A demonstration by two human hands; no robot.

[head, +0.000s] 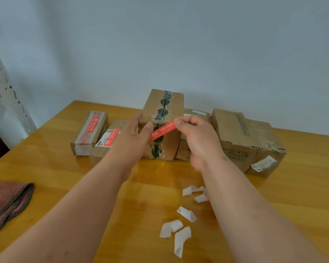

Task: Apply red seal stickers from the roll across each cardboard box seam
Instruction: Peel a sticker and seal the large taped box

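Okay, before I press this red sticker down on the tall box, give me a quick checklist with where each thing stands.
1. Red sticker held at both ends, by left hand and right hand: ok.
2. Sticker flat, not folded on itself: ok.
3. Sticker lies crosswise over the seam of the tall box: ok, slightly tilted.
4. Sticker already touching the cardboard: cannot tell.
5. Box standing steady on the table: ok.
6. White backing scraps clear of the box: ok.
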